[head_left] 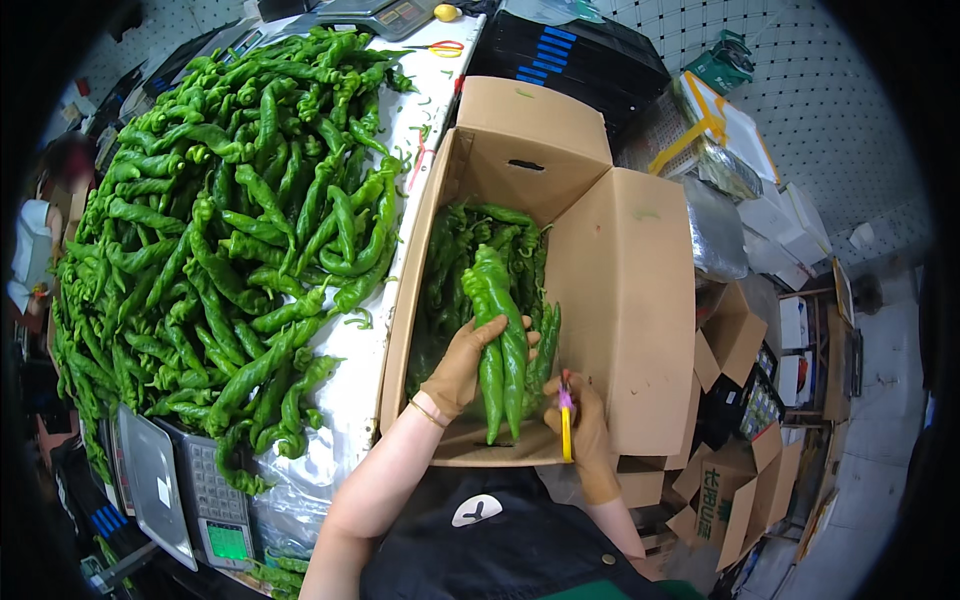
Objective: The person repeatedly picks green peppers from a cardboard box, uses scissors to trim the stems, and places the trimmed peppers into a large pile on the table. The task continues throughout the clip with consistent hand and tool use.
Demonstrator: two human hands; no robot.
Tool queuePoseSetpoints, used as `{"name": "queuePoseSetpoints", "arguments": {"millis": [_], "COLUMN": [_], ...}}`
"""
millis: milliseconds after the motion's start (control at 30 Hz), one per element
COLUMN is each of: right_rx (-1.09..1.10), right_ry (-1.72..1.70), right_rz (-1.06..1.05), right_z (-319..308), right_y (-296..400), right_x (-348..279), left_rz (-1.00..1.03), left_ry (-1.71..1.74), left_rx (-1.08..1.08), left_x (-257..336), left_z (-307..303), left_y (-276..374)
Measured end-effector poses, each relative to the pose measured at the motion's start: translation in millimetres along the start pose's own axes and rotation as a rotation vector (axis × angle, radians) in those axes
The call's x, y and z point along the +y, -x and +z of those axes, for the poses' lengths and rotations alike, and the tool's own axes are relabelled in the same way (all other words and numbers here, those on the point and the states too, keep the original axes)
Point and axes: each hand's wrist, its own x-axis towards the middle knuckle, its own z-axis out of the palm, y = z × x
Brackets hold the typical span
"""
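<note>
My gloved left hand [459, 365] holds long green peppers [501, 337] over an open cardboard box [651, 300]. In my gloved right hand [585, 424], near the box's front right corner, are small scissors [565, 427] with a yellow and purple handle; their blades are mostly hidden. More green peppers [442, 300] lie inside the box, towards its left side. To the left, a large heap of green peppers [225, 217] covers much of a white table [375, 322]. Another pair of scissors [444, 49], with red and yellow handles, lies at the table's far end.
A digital scale [217, 480] stands at the table's near left, partly under peppers. Another scale [379, 15] is at the far end. Black crates [577, 67] stand beyond the box. Foam boxes [750, 135] and open cartons [739, 495] are at the right. Part of another person [34, 247] shows far left.
</note>
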Motion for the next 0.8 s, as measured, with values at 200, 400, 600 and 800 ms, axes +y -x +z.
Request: {"name": "queuePoseSetpoints", "arguments": {"millis": [200,400,600,800], "right_rx": [0.12,0.049,0.018,-0.011], "right_ry": [0.668,0.819,0.784,0.806], "right_rz": [-0.534,-0.467,-0.438,-0.426], "right_z": [-39.1,-65.1,-61.1,-61.1], "right_y": [20.5,26.3,26.4,27.4], "right_x": [-43.2,-46.5,-40.5,-35.0], "left_rz": [-0.039,-0.089,-0.075,-0.04], "left_ry": [0.113,0.155,0.174,0.142], "left_rx": [0.058,0.044,0.077,0.097], "left_x": [-1.7,-5.5,-5.5,-3.3], "left_z": [-18.6,-24.5,-23.5,-18.5], "left_y": [-9.4,-13.2,-13.2,-11.8]}}
